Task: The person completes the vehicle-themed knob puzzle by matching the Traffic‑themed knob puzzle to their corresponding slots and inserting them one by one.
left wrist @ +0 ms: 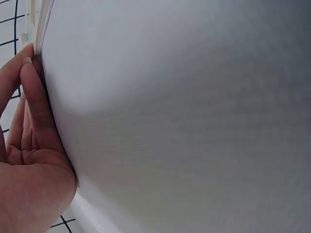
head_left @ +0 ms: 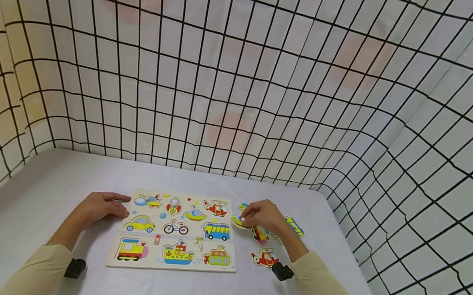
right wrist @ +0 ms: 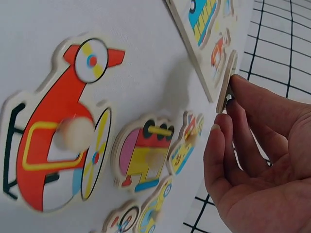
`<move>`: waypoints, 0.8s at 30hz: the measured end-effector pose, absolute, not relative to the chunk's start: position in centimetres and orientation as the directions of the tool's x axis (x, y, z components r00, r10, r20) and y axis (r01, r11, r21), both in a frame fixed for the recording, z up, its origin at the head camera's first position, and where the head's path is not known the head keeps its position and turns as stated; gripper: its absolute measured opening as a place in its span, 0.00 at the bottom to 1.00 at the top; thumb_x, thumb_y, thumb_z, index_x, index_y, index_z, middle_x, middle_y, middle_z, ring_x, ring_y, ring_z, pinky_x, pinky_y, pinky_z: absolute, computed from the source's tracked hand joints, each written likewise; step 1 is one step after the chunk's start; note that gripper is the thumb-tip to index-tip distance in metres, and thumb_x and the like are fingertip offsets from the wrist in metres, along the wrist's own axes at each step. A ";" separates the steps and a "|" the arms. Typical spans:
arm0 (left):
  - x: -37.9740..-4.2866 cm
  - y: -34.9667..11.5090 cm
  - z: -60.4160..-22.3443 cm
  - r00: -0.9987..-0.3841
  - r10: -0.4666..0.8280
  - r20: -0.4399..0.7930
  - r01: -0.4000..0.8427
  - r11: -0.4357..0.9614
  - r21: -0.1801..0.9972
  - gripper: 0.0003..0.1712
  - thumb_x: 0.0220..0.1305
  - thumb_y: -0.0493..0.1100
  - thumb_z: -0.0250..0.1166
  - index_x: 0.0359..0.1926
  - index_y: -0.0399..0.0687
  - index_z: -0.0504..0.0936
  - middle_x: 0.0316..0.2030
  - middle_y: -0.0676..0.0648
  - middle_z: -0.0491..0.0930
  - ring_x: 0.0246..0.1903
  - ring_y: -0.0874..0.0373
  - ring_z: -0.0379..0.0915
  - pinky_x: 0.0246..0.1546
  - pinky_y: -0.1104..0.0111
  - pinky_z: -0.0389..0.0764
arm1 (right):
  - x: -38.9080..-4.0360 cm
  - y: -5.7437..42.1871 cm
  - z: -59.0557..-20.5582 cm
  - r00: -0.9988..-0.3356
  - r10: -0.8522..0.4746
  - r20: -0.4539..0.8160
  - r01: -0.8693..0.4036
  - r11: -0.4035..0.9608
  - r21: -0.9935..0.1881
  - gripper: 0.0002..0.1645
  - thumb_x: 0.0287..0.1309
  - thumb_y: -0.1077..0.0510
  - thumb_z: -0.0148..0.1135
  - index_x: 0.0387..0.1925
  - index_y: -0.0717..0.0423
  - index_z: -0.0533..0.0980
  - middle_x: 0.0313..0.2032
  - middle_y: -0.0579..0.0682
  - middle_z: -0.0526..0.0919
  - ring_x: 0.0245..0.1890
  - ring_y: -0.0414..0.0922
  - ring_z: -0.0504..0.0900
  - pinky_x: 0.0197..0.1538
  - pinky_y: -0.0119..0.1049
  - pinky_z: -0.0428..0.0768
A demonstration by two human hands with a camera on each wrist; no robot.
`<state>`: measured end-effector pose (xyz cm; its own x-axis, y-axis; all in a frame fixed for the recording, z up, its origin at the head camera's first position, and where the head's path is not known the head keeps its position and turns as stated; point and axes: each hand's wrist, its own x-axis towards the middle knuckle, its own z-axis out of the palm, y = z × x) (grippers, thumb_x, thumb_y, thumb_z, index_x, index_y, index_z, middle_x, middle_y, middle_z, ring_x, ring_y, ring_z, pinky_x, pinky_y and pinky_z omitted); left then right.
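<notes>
In the head view, my right hand (head_left: 267, 215) pinches a yellow flying-saucer puzzle piece (head_left: 236, 222) just off the right edge of a wooden puzzle board (head_left: 161, 266). The right wrist view shows this thin piece (right wrist: 225, 85) edge-on between thumb and fingers, tilted above the table; its printed face is hidden there. My left hand (head_left: 99, 206) rests on the table with relaxed fingers, the fingertips at the board's left edge. The board carries pictures of vehicles, among them a saucer picture (head_left: 195, 214) in its top row.
Loose knobbed pieces lie right of the board: a red helicopter (right wrist: 51, 126) nearest me, a train (right wrist: 150, 150), a ship (right wrist: 187, 145), a bicycle (right wrist: 127, 219), a car (right wrist: 158, 206) and a bus (head_left: 294, 226). Black-grid netting (head_left: 225, 92) stands behind the white table (head_left: 158, 294) and along its sides.
</notes>
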<state>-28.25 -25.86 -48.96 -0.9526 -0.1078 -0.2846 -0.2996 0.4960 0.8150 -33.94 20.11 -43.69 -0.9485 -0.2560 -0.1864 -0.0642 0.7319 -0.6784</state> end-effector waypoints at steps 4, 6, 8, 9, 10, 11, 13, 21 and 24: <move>-28.2 -25.9 -48.9 -0.952 -0.108 -0.287 -0.302 0.480 0.824 0.35 0.59 0.47 0.72 0.67 0.40 0.76 0.45 0.42 0.89 0.55 0.40 0.74 0.57 0.46 0.70 | -34.0 18.8 -43.6 -0.948 -0.262 -0.180 -0.072 0.728 -0.682 0.06 0.51 0.59 0.76 0.34 0.51 0.87 0.32 0.45 0.86 0.32 0.43 0.81 0.42 0.41 0.83; -28.1 -25.9 -48.9 -0.950 -0.105 -0.292 -0.307 0.472 0.827 0.35 0.60 0.47 0.72 0.67 0.40 0.76 0.44 0.42 0.89 0.54 0.41 0.74 0.56 0.47 0.70 | -34.1 18.2 -43.6 -0.946 -0.272 -0.175 -0.085 0.732 -0.675 0.06 0.52 0.58 0.76 0.34 0.50 0.87 0.31 0.45 0.86 0.32 0.43 0.81 0.41 0.39 0.83; -28.1 -25.9 -48.9 -0.948 -0.104 -0.300 -0.313 0.467 0.827 0.36 0.59 0.47 0.72 0.67 0.40 0.76 0.43 0.43 0.89 0.53 0.42 0.74 0.56 0.48 0.70 | -34.3 17.6 -43.7 -0.944 -0.283 -0.172 -0.095 0.729 -0.678 0.06 0.52 0.58 0.76 0.34 0.50 0.87 0.30 0.45 0.86 0.32 0.43 0.80 0.40 0.37 0.81; -28.1 -25.9 -48.9 -0.948 -0.103 -0.301 -0.313 0.467 0.827 0.36 0.59 0.47 0.72 0.67 0.40 0.76 0.43 0.43 0.89 0.53 0.42 0.74 0.55 0.48 0.70 | -34.3 17.3 -43.6 -0.942 -0.291 -0.168 -0.104 0.727 -0.679 0.06 0.52 0.58 0.76 0.34 0.50 0.87 0.30 0.45 0.86 0.32 0.43 0.80 0.39 0.36 0.81; -28.1 -25.9 -48.9 -0.947 -0.103 -0.304 -0.316 0.465 0.827 0.36 0.59 0.47 0.72 0.67 0.41 0.76 0.43 0.44 0.89 0.53 0.42 0.74 0.55 0.48 0.70 | -34.3 17.0 -43.6 -0.941 -0.295 -0.165 -0.107 0.724 -0.682 0.06 0.52 0.58 0.76 0.34 0.50 0.87 0.30 0.45 0.86 0.32 0.43 0.80 0.39 0.36 0.80; -28.1 -25.9 -48.9 -0.947 -0.103 -0.306 -0.318 0.464 0.827 0.36 0.59 0.48 0.72 0.67 0.41 0.76 0.43 0.43 0.89 0.53 0.42 0.74 0.55 0.49 0.70 | -34.3 16.8 -43.6 -0.940 -0.300 -0.161 -0.114 0.723 -0.682 0.06 0.52 0.58 0.76 0.35 0.50 0.87 0.30 0.45 0.85 0.32 0.43 0.79 0.39 0.35 0.79; -28.2 -25.8 -48.9 -0.946 -0.104 -0.308 -0.320 0.463 0.826 0.37 0.59 0.48 0.72 0.67 0.42 0.76 0.45 0.42 0.88 0.53 0.42 0.73 0.55 0.49 0.71 | -34.2 16.4 -43.6 -0.940 -0.303 -0.160 -0.114 0.718 -0.687 0.07 0.52 0.58 0.76 0.35 0.50 0.87 0.30 0.46 0.85 0.32 0.44 0.79 0.38 0.35 0.79; -28.3 -25.8 -48.9 -0.946 -0.107 -0.304 -0.319 0.464 0.827 0.37 0.59 0.48 0.72 0.68 0.41 0.76 0.44 0.42 0.88 0.52 0.43 0.73 0.54 0.50 0.71 | -34.0 15.0 -44.2 -0.940 -0.311 -0.137 -0.144 0.730 -0.668 0.07 0.50 0.57 0.77 0.33 0.50 0.88 0.30 0.45 0.84 0.31 0.42 0.77 0.33 0.32 0.74; -28.0 -26.0 -48.9 -0.944 -0.115 -0.308 -0.325 0.468 0.822 0.36 0.59 0.47 0.72 0.67 0.41 0.76 0.42 0.44 0.88 0.49 0.44 0.74 0.52 0.53 0.71 | -34.1 14.3 -44.5 -0.940 -0.313 -0.136 -0.148 0.733 -0.664 0.06 0.49 0.57 0.78 0.32 0.50 0.88 0.29 0.44 0.84 0.31 0.42 0.76 0.33 0.32 0.73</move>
<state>-28.05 -26.00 -48.90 -0.9444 -0.1150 -0.3080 -0.3251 0.4681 0.8217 -34.10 14.25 -44.52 -0.9399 -0.3131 -0.1360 -0.1481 0.7330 -0.6639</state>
